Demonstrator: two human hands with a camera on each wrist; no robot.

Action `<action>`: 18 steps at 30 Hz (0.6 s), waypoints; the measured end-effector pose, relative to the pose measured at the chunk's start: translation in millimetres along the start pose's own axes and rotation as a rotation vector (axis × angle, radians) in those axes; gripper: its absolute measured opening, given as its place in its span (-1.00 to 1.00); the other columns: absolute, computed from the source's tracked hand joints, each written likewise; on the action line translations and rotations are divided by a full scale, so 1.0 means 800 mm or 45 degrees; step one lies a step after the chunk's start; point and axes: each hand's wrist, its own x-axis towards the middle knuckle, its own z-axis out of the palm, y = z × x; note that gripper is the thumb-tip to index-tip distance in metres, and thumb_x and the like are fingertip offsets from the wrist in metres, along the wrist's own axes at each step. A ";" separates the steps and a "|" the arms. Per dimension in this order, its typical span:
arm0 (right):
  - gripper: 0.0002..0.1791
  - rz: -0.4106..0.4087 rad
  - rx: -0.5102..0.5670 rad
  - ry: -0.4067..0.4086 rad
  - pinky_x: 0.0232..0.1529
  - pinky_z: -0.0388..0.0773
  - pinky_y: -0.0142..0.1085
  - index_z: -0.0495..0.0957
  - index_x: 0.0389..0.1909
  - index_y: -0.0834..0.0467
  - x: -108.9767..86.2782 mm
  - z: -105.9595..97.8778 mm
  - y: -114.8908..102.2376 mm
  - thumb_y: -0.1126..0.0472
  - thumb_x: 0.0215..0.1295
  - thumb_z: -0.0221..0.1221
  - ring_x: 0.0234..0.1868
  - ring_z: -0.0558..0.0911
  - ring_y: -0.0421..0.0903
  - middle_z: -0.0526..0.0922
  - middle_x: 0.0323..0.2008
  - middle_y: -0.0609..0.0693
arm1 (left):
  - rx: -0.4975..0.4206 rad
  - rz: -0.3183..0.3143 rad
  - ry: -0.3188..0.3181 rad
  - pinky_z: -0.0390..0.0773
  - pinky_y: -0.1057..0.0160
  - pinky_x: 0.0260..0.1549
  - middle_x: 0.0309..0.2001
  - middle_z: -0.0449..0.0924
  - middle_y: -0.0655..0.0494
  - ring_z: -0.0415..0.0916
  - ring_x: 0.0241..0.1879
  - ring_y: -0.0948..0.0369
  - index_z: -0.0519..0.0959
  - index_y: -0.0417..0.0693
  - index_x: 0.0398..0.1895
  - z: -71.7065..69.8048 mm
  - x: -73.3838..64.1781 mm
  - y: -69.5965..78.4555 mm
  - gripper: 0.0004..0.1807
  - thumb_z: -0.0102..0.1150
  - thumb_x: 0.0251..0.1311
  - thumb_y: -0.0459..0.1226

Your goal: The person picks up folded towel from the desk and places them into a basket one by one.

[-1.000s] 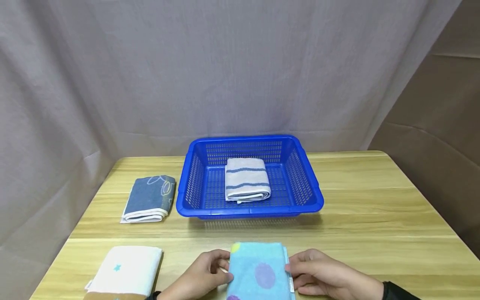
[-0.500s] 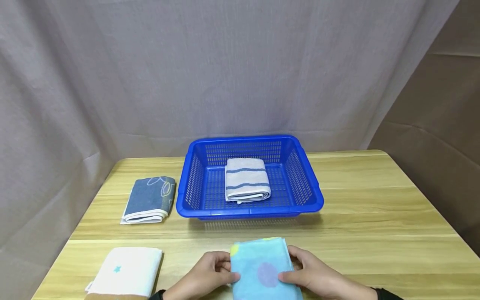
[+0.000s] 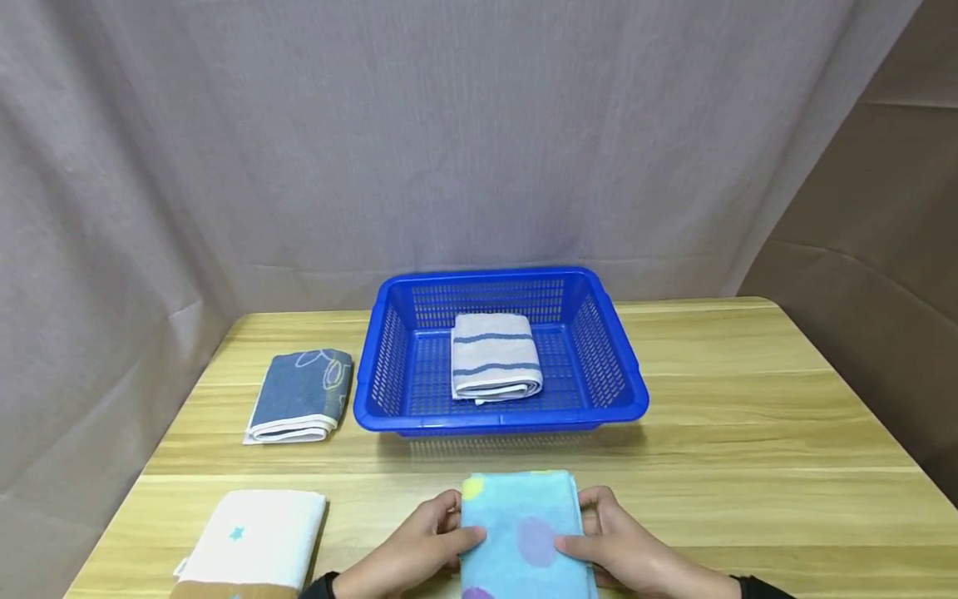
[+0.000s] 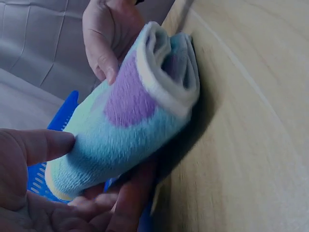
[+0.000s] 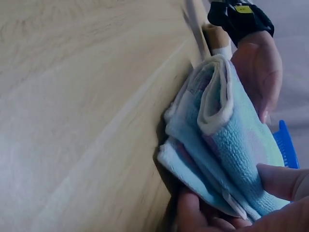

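Note:
A folded light-blue towel [image 3: 516,516] with purple and yellow spots is between both hands at the front of the table. My left hand [image 3: 422,545] grips its left side, thumb on top and fingers underneath, as the left wrist view shows. On the opposite side my right hand [image 3: 624,545] pinches it the same way, thumb pressed on the upper layer. Seen from the right wrist, the folded layers of the towel [image 5: 241,150] stack up with a white hem along the near end. Its underside is mostly hidden.
A blue plastic basket [image 3: 500,422] stands behind the hands, a folded white towel with blue stripes [image 3: 494,353] inside. Left of it lies a folded grey-blue towel [image 3: 299,391]. A white-and-brown folded towel [image 3: 254,541] lies at the front left of the wooden table [image 3: 748,433].
The right hand has shifted from the towel's right edge to a grip with its thumb on top. The left thumb reaches farther over the towel, which has moved slightly forward.

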 end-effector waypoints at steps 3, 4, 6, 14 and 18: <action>-0.33 0.048 0.057 0.005 -0.23 0.57 -0.02 -0.23 0.07 0.50 0.002 0.004 -0.001 0.38 0.24 0.07 -0.17 0.56 0.16 0.58 -0.12 0.22 | -0.093 -0.070 -0.015 0.50 0.37 -0.54 -0.44 0.55 0.07 0.50 -0.44 0.22 0.26 -0.33 -0.02 0.000 -0.001 0.001 -0.66 0.04 0.26 -0.30; -0.34 0.057 0.073 -0.009 -0.22 0.56 -0.03 -0.18 0.09 0.55 0.002 0.005 -0.002 0.37 0.25 0.07 -0.16 0.56 0.16 0.59 -0.12 0.21 | -0.113 -0.084 -0.023 0.53 0.35 -0.53 -0.43 0.57 0.05 0.53 -0.42 0.19 0.23 -0.34 0.01 0.000 -0.001 0.001 -0.63 0.04 0.26 -0.30; -0.39 0.062 0.106 -0.055 -0.18 0.55 -0.05 -0.06 0.12 0.60 0.002 0.006 -0.002 0.35 0.28 0.06 -0.13 0.55 0.16 0.59 -0.12 0.23 | -0.154 -0.089 -0.038 0.57 0.32 -0.49 -0.40 0.59 -0.01 0.56 -0.40 0.14 0.21 -0.38 0.05 -0.001 -0.001 0.001 -0.59 0.05 0.25 -0.31; -0.43 0.056 0.088 -0.119 -0.24 0.56 -0.04 -0.01 0.17 0.55 0.000 0.007 -0.001 0.28 0.34 0.00 -0.18 0.56 0.19 0.60 -0.16 0.28 | -0.223 -0.070 -0.093 0.60 0.23 -0.38 -0.36 0.62 -0.07 0.57 -0.31 0.05 0.36 -0.41 -0.01 -0.002 -0.005 0.006 -0.62 0.12 0.20 -0.33; -0.43 0.033 0.091 -0.166 -0.27 0.57 -0.06 -0.04 0.18 0.57 -0.003 0.007 -0.001 0.30 0.36 -0.03 -0.20 0.55 0.23 0.59 -0.16 0.33 | -0.161 -0.084 -0.097 0.60 0.24 -0.40 -0.36 0.64 -0.11 0.57 -0.33 0.06 0.41 -0.38 -0.03 -0.003 -0.007 0.008 -0.66 0.11 0.21 -0.32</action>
